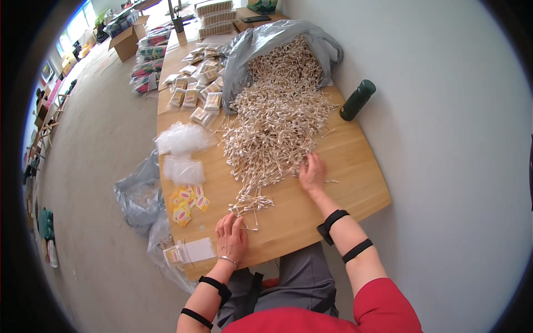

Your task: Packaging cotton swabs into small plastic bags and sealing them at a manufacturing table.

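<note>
A large heap of cotton swabs [272, 122] with pale sticks and white tips spills toward me from a grey plastic bag [239, 66]. My right hand [312, 173] is at the heap's near right edge, fingers stretched out and fingertips against the swabs. Closer to me, a small loose cluster of cotton swabs [251, 203] trails off the heap. My left hand [231, 237] rests on the table just below that cluster, its fingers spread with the tips by a few swabs. I see nothing gripped in either hand.
On the wooden table [350, 183], clear plastic bags [184, 139], yellow cards [189, 202] and a white card [199, 250] lie left. Packed swab bags [200, 83] are piled farther back. A dark green bottle [357, 100] stands near the wall. Grey plastic [139, 188] hangs beside the table.
</note>
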A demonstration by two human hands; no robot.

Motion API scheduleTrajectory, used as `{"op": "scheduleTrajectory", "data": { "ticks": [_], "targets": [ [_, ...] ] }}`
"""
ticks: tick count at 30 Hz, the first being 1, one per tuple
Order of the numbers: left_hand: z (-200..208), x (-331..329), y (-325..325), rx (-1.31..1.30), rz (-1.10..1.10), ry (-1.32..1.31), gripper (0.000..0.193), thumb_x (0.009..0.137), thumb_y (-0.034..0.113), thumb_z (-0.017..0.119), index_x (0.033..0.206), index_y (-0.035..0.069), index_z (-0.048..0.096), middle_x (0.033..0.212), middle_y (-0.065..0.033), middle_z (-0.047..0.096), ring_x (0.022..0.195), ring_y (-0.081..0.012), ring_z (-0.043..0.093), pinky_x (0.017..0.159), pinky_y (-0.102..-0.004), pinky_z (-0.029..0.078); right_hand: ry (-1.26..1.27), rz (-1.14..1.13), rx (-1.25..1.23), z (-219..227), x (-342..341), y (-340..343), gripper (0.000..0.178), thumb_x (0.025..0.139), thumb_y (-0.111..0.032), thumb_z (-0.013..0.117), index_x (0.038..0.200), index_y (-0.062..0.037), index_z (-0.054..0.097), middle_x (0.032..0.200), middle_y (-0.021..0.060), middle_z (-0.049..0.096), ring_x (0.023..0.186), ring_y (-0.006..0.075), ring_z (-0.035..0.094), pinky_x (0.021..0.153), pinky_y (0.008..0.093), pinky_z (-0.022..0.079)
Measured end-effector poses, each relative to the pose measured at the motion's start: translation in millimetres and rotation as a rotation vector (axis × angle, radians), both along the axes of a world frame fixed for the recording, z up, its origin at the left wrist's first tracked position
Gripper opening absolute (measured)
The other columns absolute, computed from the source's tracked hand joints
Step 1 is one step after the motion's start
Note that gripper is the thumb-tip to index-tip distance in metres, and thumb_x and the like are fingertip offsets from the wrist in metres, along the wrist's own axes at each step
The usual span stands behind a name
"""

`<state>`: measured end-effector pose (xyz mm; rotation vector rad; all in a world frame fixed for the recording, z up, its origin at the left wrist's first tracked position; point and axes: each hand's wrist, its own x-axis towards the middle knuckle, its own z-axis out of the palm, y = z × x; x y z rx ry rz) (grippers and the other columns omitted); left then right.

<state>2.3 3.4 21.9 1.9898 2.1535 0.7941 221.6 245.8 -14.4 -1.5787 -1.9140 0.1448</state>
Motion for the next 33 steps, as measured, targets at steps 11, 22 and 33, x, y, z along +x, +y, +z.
{"op": "scheduleTrajectory", "data": {
  "ticks": [11,22,33],
  "targets": [
    [-8,-2,-7,0.073,0.063,-0.06,0.039,0.074,0.01,0.065,0.111,0.01,0.055,0.122,-0.0108,0.048,0.12,-0.0315,0.041,0.103,-0.0433,0.033,0.154,0.315,-0.075,35,-41,-121,0.042,0.081,-0.018,0.056,0.121,-0.005,0.053,0.13,0.0166,0.047,0.126,0.0331,0.038,0.107,0.0456,0.025],
    [-16,-4,-11,0.175,0.061,-0.139,0.018,0.074,0.012,0.07,0.089,0.01,0.061,0.112,-0.0097,0.052,0.113,-0.0314,0.045,0.097,-0.0411,0.039,-0.067,0.578,-0.074,36,-96,-163,0.039,0.083,-0.019,0.055,0.121,-0.0114,0.054,0.132,0.0063,0.046,0.128,0.026,0.035,0.11,0.0465,0.018],
    [-14,-6,-11,0.169,0.072,-0.206,0.024,0.073,0.01,0.072,0.093,0.009,0.06,0.114,-0.0129,0.05,0.112,-0.0352,0.045,0.095,-0.0427,0.041,-0.224,0.36,0.147,36,-75,-130,0.029,0.082,-0.016,0.059,0.11,-0.015,0.064,0.121,0.0025,0.055,0.12,0.0248,0.04,0.105,0.0424,0.027]
  ]
}}
